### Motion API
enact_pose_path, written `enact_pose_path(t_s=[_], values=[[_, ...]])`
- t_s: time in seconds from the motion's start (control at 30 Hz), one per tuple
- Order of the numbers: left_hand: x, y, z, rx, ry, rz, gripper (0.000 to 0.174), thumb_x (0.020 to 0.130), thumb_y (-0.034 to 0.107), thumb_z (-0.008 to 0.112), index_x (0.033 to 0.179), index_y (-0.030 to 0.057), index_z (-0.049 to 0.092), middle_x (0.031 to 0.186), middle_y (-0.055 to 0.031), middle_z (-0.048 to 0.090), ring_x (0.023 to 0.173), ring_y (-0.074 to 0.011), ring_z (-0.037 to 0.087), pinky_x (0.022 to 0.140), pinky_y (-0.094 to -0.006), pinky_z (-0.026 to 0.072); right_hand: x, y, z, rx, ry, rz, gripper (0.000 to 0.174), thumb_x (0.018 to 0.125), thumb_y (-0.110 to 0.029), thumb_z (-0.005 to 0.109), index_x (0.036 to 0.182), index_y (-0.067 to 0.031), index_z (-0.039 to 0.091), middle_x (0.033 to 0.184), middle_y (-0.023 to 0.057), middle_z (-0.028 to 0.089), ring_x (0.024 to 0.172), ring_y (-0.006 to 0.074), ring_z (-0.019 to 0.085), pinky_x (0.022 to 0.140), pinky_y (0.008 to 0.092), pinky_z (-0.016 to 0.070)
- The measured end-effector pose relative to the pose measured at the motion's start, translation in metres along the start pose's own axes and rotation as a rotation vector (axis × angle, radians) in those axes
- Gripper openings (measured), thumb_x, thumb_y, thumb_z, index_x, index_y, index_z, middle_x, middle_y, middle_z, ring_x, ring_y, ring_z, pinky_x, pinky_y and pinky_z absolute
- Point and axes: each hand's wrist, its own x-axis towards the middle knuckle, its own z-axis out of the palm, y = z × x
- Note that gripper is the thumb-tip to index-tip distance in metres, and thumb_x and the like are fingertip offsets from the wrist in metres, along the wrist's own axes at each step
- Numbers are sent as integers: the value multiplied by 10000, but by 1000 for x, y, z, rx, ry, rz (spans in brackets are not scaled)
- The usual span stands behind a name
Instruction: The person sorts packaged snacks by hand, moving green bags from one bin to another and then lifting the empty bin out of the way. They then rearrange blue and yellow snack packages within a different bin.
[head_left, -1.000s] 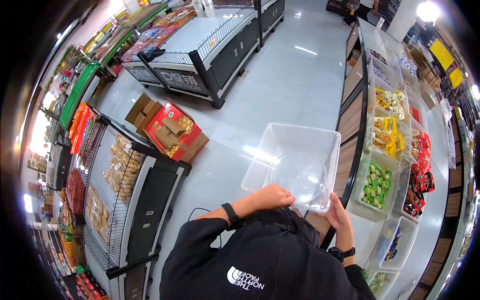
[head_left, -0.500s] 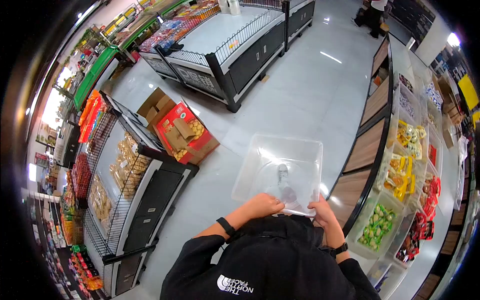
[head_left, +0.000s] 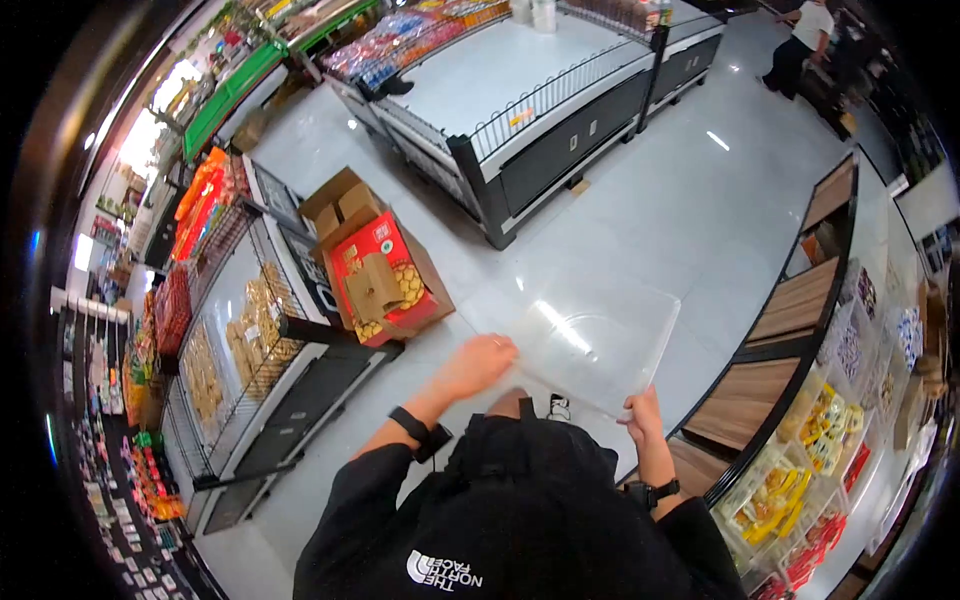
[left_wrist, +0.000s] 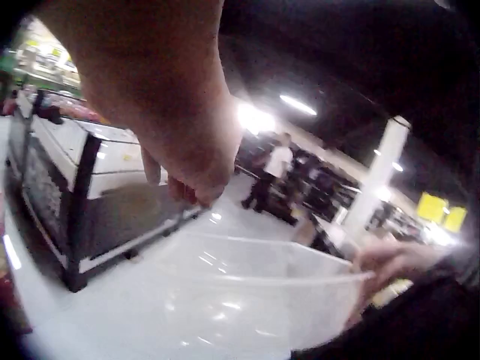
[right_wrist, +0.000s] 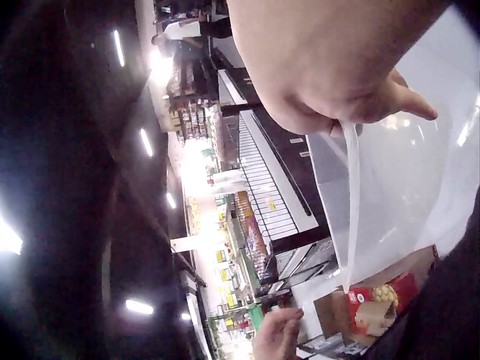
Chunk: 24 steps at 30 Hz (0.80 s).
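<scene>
A clear plastic bin (head_left: 625, 335) hangs in front of the person, above the floor. The right hand (head_left: 645, 420) grips it by its near right corner; in the right wrist view the thumb lies over the inner side of the rim (right_wrist: 352, 202) and the fingers are outside. Off the bin's left side is the left hand (head_left: 475, 367), holding nothing, its fingers loosely curled. The left wrist view shows those fingers (left_wrist: 187, 191) hanging down above the far rim. No goods are visible inside the bin.
On the right, a counter (head_left: 740, 410) carries bins of packaged snacks (head_left: 770, 505). An opened red carton (head_left: 385, 280) stands on the floor beside the left rack (head_left: 250, 400). Ahead is a low display stand (head_left: 560, 130); a person (head_left: 797, 50) is farther back.
The left hand has come off the bin's near edge and moved left. The right hand keeps its hold at the corner. The view has turned, with the counter shifting right and down.
</scene>
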Motion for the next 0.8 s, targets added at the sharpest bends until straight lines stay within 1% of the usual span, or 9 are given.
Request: enact_pose_path(t_s=[0.13, 0.23, 0.37, 0.43, 0.53, 0.57, 0.63, 0.77, 0.8], values=[[-14, -72, -42, 13, 97, -355, 179, 772, 171, 593, 764, 25, 491, 806, -137, 528, 793, -322, 538, 676, -403, 438, 54, -29, 12, -34, 190, 59, 655, 579, -7, 433, 1210, -166, 359, 1108, 114, 389, 949, 357, 396, 672, 633, 390], [-9, -139, -65, -12, 131, -479, 181, 778, 172, 584, 767, 26, 478, 788, -131, 512, 769, -321, 531, 658, -401, 432, 82, -48, 30, 87, 192, 24, 613, 577, -11, 436, 1172, -154, 394, 1073, 113, 398, 953, 367, 401, 682, 687, 354], [39, -250, -94, -84, 188, -533, 203, 789, 192, 581, 764, 16, 483, 799, -141, 509, 767, -329, 528, 645, -398, 426, 111, -76, 62, 85, 251, 14, 625, 640, 20, 408, 1238, -155, 365, 1054, 108, 388, 903, 340, 408, 672, 630, 377], [69, -309, -109, -63, 215, -468, 205, 793, 195, 579, 751, 13, 494, 812, -141, 519, 776, -331, 530, 654, -400, 428, 118, -93, 75, 222, 310, 49, 661, 634, 24, 398, 1269, -159, 368, 1113, 122, 393, 983, 408, 392, 756, 723, 306], [121, -370, -146, -85, 173, -410, 205, 796, 190, 581, 721, 9, 521, 844, -136, 546, 808, -330, 538, 686, -405, 436, 183, -16, -15, -596, 104, -463, 689, 627, 30, 384, 1289, -157, 350, 1155, 137, 390, 1059, 466, 354, 813, 761, 224], [141, -389, -159, -98, 204, -402, 190, 805, 185, 581, 763, 7, 531, 856, -135, 541, 822, -326, 535, 707, -393, 435, 178, -43, 13, -592, 129, -466, 689, 627, 30, 384, 1289, -157, 350, 1155, 137, 390, 1059, 466, 354, 813, 761, 224], [180, -420, -183, -31, 301, -411, 141, 791, 150, 579, 784, 16, 534, 853, -132, 554, 794, -323, 552, 698, -391, 448, 147, -118, 97, 277, 525, -22, 693, 621, 37, 383, 1288, -144, 344, 1177, 151, 370, 1072, 472, 332, 818, 767, 196], [229, -520, -186, -178, 414, -421, 135, 829, 147, 559, 812, 13, 549, 809, -105, 577, 713, -238, 582, 657, -339, 463, 159, -131, 127, 328, 602, -28, 694, 622, 28, 385, 1292, -143, 329, 1134, 146, 368, 1007, 425, 351, 813, 770, 188], [242, -541, -185, -504, 511, -504, 149, 851, 157, 546, 831, 9, 555, 782, -84, 580, 688, -186, 578, 637, -304, 463, 175, -139, 130, 342, 611, -48, 695, 622, 25, 386, 1294, -143, 324, 1120, 144, 368, 985, 410, 358, 812, 771, 186]])
